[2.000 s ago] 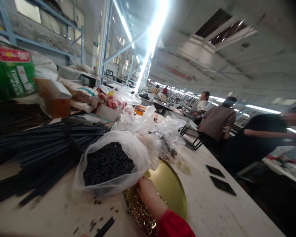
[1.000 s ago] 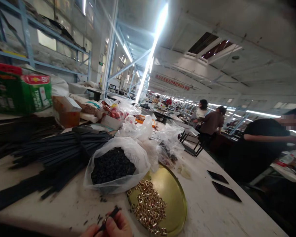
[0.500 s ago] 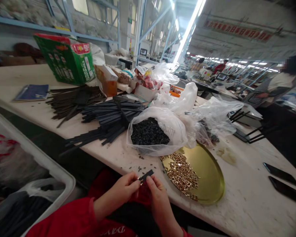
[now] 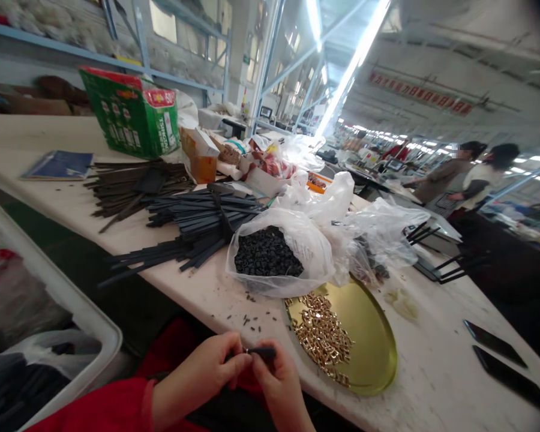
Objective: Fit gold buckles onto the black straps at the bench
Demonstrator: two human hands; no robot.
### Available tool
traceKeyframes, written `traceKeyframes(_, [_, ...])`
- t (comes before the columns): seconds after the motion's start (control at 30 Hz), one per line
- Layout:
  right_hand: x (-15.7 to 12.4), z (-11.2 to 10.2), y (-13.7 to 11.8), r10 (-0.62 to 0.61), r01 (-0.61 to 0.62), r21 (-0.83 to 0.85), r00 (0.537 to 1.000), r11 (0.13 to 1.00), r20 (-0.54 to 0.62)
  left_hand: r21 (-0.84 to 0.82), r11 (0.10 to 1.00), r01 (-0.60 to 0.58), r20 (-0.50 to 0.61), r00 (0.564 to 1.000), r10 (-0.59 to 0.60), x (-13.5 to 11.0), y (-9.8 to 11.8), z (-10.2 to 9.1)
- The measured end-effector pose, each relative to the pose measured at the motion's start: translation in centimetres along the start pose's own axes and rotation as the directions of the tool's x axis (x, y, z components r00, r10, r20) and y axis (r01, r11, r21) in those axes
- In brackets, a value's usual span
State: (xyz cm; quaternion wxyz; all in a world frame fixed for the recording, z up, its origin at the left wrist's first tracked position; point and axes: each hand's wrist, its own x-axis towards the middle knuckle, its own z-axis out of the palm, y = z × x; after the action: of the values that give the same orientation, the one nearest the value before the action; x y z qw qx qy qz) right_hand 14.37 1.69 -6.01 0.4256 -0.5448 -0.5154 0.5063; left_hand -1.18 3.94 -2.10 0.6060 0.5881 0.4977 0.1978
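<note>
In front of my body, at the table's near edge, my left hand (image 4: pixel 220 363) and my right hand (image 4: pixel 276 375) are pinched close together around a short black strap (image 4: pixel 264 353). The right thumb and fingers close on its end. My left fingertips grip it where a small metal glint shows, and most of that part is covered by fingers. Just right of my hands lies a round gold tray (image 4: pixel 378 342) with a heap of small gold-coloured metal buckles (image 4: pixel 321 333). Behind them an open clear plastic bag (image 4: pixel 315 258) holds many tiny black pieces (image 4: pixel 267 252).
Bundles of black strips (image 4: pixel 198 219) and brown strips (image 4: pixel 117 183) lie left of the bag. A green carton (image 4: pixel 130 120) stands behind. Two phones (image 4: pixel 495 343) rest at right. A white bin (image 4: pixel 110 345) stands at lower left. Two people (image 4: pixel 481 180) are at far right.
My view has turned slightly, and a second person now shows at right. My hands have drawn closer together, with the left fingers now covering more of the strap and its metal part.
</note>
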Motion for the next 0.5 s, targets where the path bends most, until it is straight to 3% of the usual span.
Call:
traceKeyframes(0.13, [0.4, -0.9, -1.6, -0.086, 0.104, -0.134, 0.988, 0.986, 0.128, 0.155, 0.985, -0.073, -0.084, 0.993, 0.087, 0.9, 0.4, -0.6])
traceKeyframes(0.23, [2.8, -2.9, -3.6, -0.094, 0.181, -0.341, 0.962, 0.923, 0.255, 0.206, 0.965, -0.165, -0.083, 0.979, 0.185, 1.5, 0.6, -0.9])
traceKeyframes(0.3, [6.1, -5.0, -4.8, -0.161, 0.238, -0.469, 0.967, 0.850, 0.199, 0.180, 0.965, -0.191, -0.046, 0.978, 0.202, 2.0, 0.7, -1.2])
traceKeyframes(0.37, [10.5, -7.2, -5.5, -0.252, 0.235, -0.636, 0.966, 0.735, 0.065, 0.169, 0.972, -0.163, -0.070, 0.982, 0.177, 2.5, 0.7, -1.5])
traceKeyframes(0.4, [12.7, -8.1, -5.6, -0.254, 0.195, -0.752, 0.967, 0.629, 0.038, 0.166, 0.977, -0.134, -0.095, 0.984, 0.151, 2.8, 0.7, -1.7])
traceKeyframes(0.5, [18.4, -9.5, -4.7, -0.222, 0.147, -0.842, 0.974, 0.519, 0.033, 0.145, 0.984, -0.101, -0.132, 0.984, 0.120, 3.9, 0.2, -2.0])
